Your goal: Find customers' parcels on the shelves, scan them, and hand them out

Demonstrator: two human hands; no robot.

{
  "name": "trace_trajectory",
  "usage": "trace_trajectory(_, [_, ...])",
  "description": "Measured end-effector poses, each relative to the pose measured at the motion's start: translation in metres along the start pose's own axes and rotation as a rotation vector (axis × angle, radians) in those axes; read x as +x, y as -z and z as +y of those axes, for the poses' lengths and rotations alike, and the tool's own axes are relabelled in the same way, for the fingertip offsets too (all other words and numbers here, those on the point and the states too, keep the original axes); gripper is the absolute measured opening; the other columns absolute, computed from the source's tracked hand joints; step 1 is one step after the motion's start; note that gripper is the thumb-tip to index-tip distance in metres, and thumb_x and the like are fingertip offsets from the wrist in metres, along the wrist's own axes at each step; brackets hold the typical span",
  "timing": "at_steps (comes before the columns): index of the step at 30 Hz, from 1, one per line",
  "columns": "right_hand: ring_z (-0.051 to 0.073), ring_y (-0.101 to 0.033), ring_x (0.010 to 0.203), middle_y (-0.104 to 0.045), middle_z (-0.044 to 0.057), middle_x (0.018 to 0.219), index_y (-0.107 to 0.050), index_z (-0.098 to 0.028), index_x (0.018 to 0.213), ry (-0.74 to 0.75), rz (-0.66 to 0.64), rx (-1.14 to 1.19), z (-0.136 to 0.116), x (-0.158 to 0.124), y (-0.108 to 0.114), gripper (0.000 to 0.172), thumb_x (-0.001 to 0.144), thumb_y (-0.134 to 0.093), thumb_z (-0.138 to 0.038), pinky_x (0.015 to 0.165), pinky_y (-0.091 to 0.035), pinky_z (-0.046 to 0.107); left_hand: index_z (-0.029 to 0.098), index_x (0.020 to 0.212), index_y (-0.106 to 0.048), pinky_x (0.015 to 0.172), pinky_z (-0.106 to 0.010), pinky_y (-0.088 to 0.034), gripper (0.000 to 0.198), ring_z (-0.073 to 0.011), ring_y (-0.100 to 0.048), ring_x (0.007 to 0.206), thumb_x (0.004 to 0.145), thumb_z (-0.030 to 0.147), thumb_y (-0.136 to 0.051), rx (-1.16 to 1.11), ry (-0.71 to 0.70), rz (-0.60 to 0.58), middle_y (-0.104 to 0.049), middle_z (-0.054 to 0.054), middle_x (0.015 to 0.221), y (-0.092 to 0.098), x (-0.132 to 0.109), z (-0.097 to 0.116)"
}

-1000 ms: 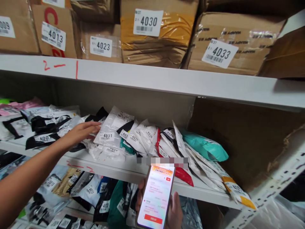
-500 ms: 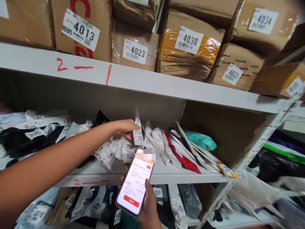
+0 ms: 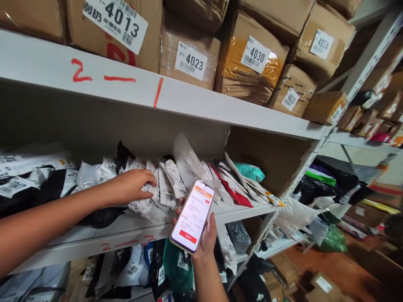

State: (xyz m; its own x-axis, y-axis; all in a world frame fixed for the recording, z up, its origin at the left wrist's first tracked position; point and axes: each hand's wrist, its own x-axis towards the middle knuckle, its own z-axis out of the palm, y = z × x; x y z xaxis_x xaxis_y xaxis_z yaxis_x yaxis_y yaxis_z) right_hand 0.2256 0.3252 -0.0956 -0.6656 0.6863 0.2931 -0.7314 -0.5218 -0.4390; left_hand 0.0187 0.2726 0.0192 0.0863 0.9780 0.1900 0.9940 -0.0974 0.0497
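Observation:
My left hand [image 3: 134, 186] reaches onto the middle shelf [image 3: 132, 230], fingers curled on a row of white numbered parcel bags [image 3: 163, 188] that stand leaning against each other. What the fingers pinch is one of these white bags. My right hand [image 3: 206, 235] holds a phone [image 3: 192, 216] upright in front of the shelf edge, its screen lit in white and red. Red [image 3: 231, 193] and teal bags [image 3: 250, 171] lie further right in the same row.
Brown cartons labelled 4013, 4023 [image 3: 190, 61], 4030 and 4033 fill the top shelf, whose edge carries red marks. Black and white bags [image 3: 37, 180] pile at the left. More bags hang on the lower shelf [image 3: 176, 264]. Further racks and boxes stand at the right.
The view has swung left and down. My left hand has moved left along the row of white bags and now grips lower among them. The phone has stayed in my right hand.

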Motion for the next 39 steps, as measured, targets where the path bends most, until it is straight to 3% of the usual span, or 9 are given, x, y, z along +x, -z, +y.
trace_trajectory(5, [0.020, -0.066, 0.079, -0.072, 0.004, 0.099, -0.069, -0.023, 0.100, 0.000, 0.030, 0.009, 0.000, 0.003, 0.003, 0.056, 0.057, -0.071, -0.059, 0.071, -0.053, 0.036, 0.020, 0.098, -0.066, 0.089, -0.038, -0.040, 0.032, -0.0240, -0.059, 0.098, 0.085, 0.027, -0.038, 0.152, 0.023, -0.057, -0.066, -0.008, 0.105, 0.003, 0.010, 0.012])
trace_trajectory(11, [0.019, -0.067, 0.080, -0.071, 0.004, 0.104, -0.068, -0.025, 0.102, 0.010, 0.002, 0.047, 0.001, 0.003, 0.004, 0.051, 0.060, -0.073, -0.053, 0.072, -0.054, 0.035, 0.027, 0.121, -0.056, 0.096, -0.043, -0.036, 0.049, -0.0291, -0.051, 0.115, 0.072, 0.024, -0.057, 0.147, 0.067, -0.264, -0.058, -0.010, 0.124, 0.012, 0.035, 0.020])
trace_trajectory(18, [0.019, -0.067, 0.081, -0.073, 0.006, 0.097, -0.068, -0.022, 0.103, -0.075, -0.079, 0.005, 0.001, -0.002, 0.015, 0.049, 0.063, -0.072, -0.050, 0.073, -0.054, 0.032, 0.014, 0.100, -0.059, 0.070, -0.032, -0.045, 0.032, -0.0248, -0.061, 0.082, 0.083, 0.037, -0.044, 0.092, 0.087, -0.151, -0.067, -0.012, 0.093, 0.005, 0.046, 0.021])
trace_trajectory(21, [0.020, -0.067, 0.081, -0.066, 0.011, 0.115, -0.063, -0.019, 0.111, -0.091, -0.088, -0.043, 0.003, -0.008, 0.018, 0.056, 0.063, -0.073, -0.046, 0.070, -0.055, 0.032, 0.019, 0.097, -0.062, 0.076, -0.028, -0.044, 0.028, -0.0207, -0.061, 0.089, 0.085, 0.030, -0.039, 0.055, 0.052, -0.228, -0.067, -0.007, 0.100, 0.011, 0.042, 0.017])
trace_trajectory(24, [0.022, -0.067, 0.081, -0.062, 0.014, 0.122, -0.060, -0.018, 0.114, -0.109, -0.089, -0.079, 0.009, -0.013, 0.019, 0.061, 0.060, -0.077, -0.042, 0.069, -0.054, 0.034, 0.025, 0.113, -0.059, 0.093, -0.025, -0.038, 0.040, -0.0168, -0.053, 0.111, 0.080, 0.014, -0.040, 0.022, -0.021, -0.308, -0.059, -0.002, 0.123, 0.030, 0.033, 0.010])
trace_trajectory(26, [0.023, -0.068, 0.078, -0.067, 0.015, 0.113, -0.061, -0.017, 0.111, -0.134, -0.098, -0.108, 0.016, -0.015, 0.019, 0.060, 0.059, -0.078, -0.040, 0.068, -0.054, 0.034, 0.022, 0.116, -0.057, 0.096, -0.027, -0.036, 0.044, -0.0188, -0.051, 0.113, 0.076, 0.012, -0.043, 0.058, 0.012, -0.274, -0.057, -0.004, 0.126, 0.044, 0.025, 0.004])
trace_trajectory(29, [0.023, -0.070, 0.072, -0.074, 0.014, 0.089, -0.063, -0.013, 0.105, -0.176, -0.095, -0.112, 0.030, -0.012, 0.020, 0.056, 0.058, -0.078, -0.039, 0.066, -0.053, 0.033, 0.018, 0.099, -0.063, 0.079, -0.030, -0.044, 0.029, -0.0213, -0.061, 0.090, 0.075, 0.023, -0.049, 0.123, 0.170, -0.230, -0.067, -0.007, 0.100, 0.054, 0.016, -0.004])
trace_trajectory(34, [0.022, -0.069, 0.076, -0.074, 0.013, 0.094, -0.051, -0.014, 0.123, -0.139, -0.057, -0.117, 0.046, -0.001, 0.008, 0.076, 0.055, -0.079, -0.036, 0.069, -0.053, 0.033, 0.018, 0.089, -0.065, 0.066, -0.032, -0.045, 0.031, -0.0258, -0.063, 0.082, 0.070, 0.041, -0.056, 0.148, 0.321, -0.233, -0.068, -0.010, 0.090, 0.040, 0.008, -0.004])
trace_trajectory(39, [0.021, -0.067, 0.085, -0.073, 0.011, 0.096, -0.053, -0.015, 0.122, -0.029, -0.059, -0.119, 0.054, 0.003, -0.006, 0.066, 0.062, -0.074, -0.033, 0.074, -0.052, 0.032, 0.013, 0.086, -0.069, 0.074, -0.034, -0.047, 0.031, -0.0299, -0.063, 0.087, 0.070, 0.035, -0.054, 0.164, 0.367, -0.173, -0.068, -0.017, 0.092, 0.029, 0.008, 0.005])
